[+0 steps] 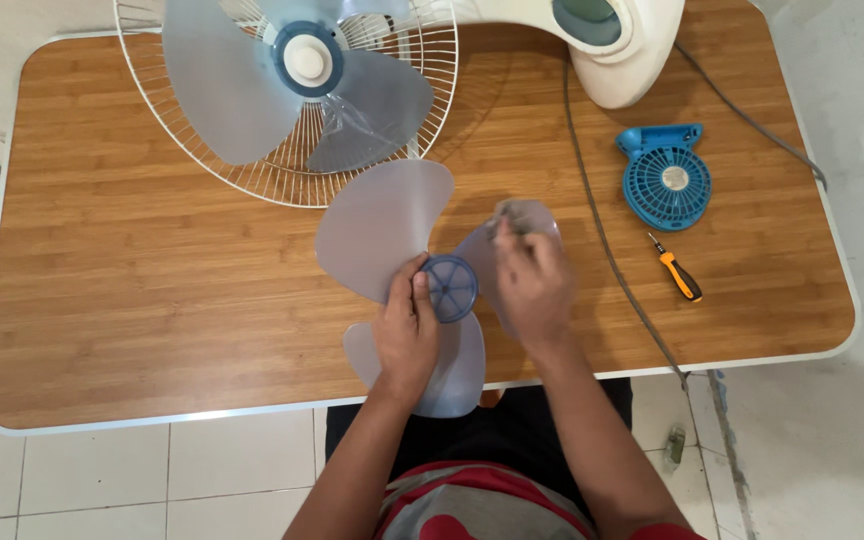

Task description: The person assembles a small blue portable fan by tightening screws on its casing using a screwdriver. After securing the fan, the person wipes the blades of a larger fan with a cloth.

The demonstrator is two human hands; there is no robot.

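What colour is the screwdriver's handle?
Orange and black screwdriver, clearest in the head view.

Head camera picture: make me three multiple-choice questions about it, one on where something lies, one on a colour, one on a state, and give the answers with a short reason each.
1. Where does the screwdriver lie?
A. On the wooden table, below the small blue fan
B. Inside the wire fan guard
C. On the tiled floor

2. What colour is the hub of the loose fan blade?
A. Red
B. Blue
C. Yellow

3. How is the loose fan blade held?
A. It lies untouched
B. The right hand alone holds it
C. Both hands hold it

Answers:
1 A, its orange handle rests on the tabletop just under the small fan.
2 B, the ribbed centre is blue amid pale translucent blades.
3 C, the left hand grips beside the hub and the right hand grips one blade.
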